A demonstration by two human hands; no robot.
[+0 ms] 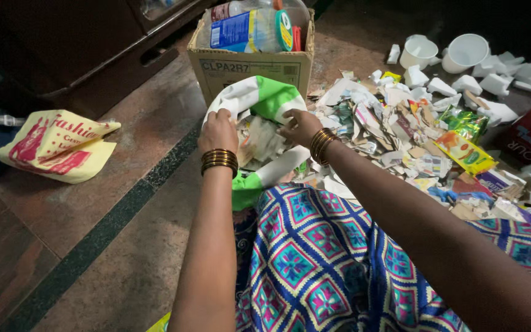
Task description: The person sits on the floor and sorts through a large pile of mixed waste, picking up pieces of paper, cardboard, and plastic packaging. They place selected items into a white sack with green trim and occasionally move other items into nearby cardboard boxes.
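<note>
The person's left hand (218,130) grips the near rim of a white-and-green sack (259,98), holding its mouth open, while the right hand (299,126) reaches inside, fingers curled on paper scraps. The sack sits just before a cardboard box (250,64), with the scrap heap (401,141) to its right. This looks like the filling step; next, a fresh handful from the heap.
</note>
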